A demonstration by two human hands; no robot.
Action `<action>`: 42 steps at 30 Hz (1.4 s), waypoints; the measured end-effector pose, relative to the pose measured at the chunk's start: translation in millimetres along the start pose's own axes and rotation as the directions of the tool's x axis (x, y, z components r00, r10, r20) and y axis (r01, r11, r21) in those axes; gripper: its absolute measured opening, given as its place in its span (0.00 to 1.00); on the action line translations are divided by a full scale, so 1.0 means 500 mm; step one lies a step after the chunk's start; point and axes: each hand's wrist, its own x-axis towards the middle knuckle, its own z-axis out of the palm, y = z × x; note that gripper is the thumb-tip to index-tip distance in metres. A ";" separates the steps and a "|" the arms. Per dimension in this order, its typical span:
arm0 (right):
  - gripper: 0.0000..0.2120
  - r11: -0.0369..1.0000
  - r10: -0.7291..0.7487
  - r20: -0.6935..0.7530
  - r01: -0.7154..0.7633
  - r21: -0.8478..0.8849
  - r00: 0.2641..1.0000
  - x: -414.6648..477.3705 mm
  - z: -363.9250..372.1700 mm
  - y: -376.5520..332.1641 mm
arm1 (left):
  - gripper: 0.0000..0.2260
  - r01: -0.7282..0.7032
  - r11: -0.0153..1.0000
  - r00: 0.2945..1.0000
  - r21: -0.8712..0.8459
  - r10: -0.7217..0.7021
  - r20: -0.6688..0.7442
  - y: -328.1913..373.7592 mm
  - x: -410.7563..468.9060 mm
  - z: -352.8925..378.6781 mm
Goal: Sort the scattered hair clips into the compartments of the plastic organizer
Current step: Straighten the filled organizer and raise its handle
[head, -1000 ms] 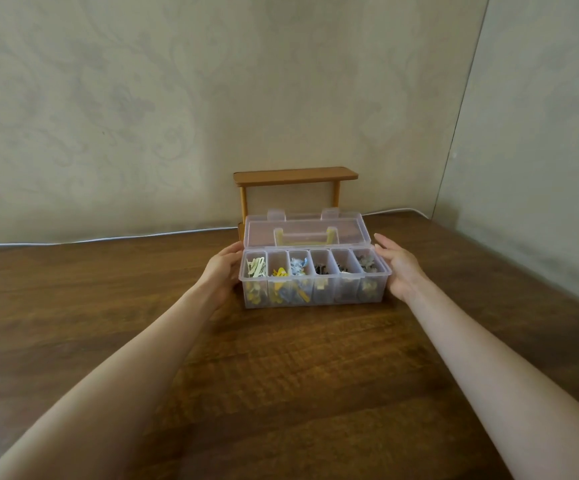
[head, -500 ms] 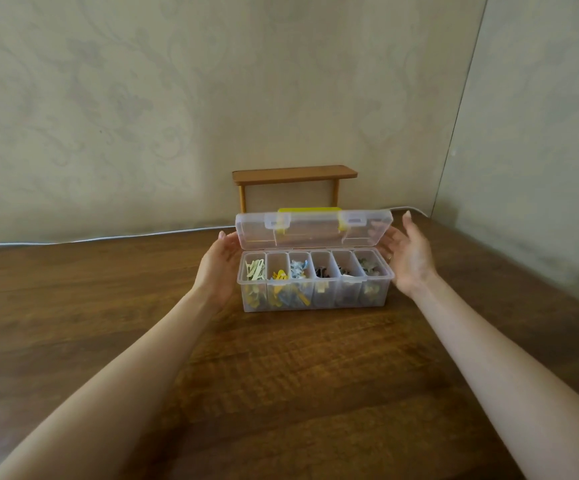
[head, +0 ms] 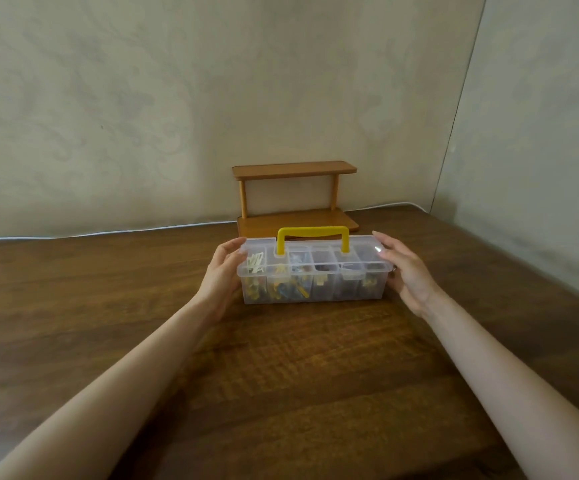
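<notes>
Plastic organizer [head: 312, 282], a clear, rectangular box with rounded corners, sits on a dark, wood-grain bench [head: 281, 375], near its far side and just in front of a small wooden shelf [head: 293, 169]. Its long axis runs left to right across the view, roughly parallel to the wall [head: 211, 98] behind. The translucent lid [head: 364, 249] lies down over the box, and a glossy yellow handle [head: 313, 233] stands upright from it, arching along the same axis. Thin dividers split the inside into a row of narrow compartments. Hair clips [head: 284, 289] show through the frosted walls: pale ones at the left end, yellow and blue ones next to them, darker ones toward the right, too blurred to make out singly. Clear latch tabs hang over the front wall; whether they are snapped cannot be told.

The left hand [head: 220, 275] cups the box's left end, fingers relaxed and touching the lid's edge. The right hand [head: 407, 271] meets the right end, fingers nearly straight and laid against the lid's corner. Neither hand pinches anything.

The shelf has two flat boards joined by round posts and stands against the mottled, plaster-like wall. A white cable [head: 108, 233] runs along the bench's far edge. Bare forearms reach in from the near corners.
</notes>
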 end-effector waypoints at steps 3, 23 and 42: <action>0.15 0.999 -0.019 0.014 0.020 -0.042 1.000 -0.003 0.003 -0.002 | 0.12 -0.043 0.998 0.999 0.053 0.042 0.003 0.002 -0.009 0.005; 0.24 0.978 -0.041 -0.002 0.039 -0.204 0.999 -0.039 0.044 -0.008 | 0.23 -0.118 0.915 0.993 0.386 0.103 0.059 0.002 -0.034 0.028; 0.27 0.957 0.093 -0.235 -0.151 -0.247 0.968 0.054 0.079 -0.035 | 0.32 0.029 0.874 0.990 0.486 0.043 -0.136 0.010 0.035 0.040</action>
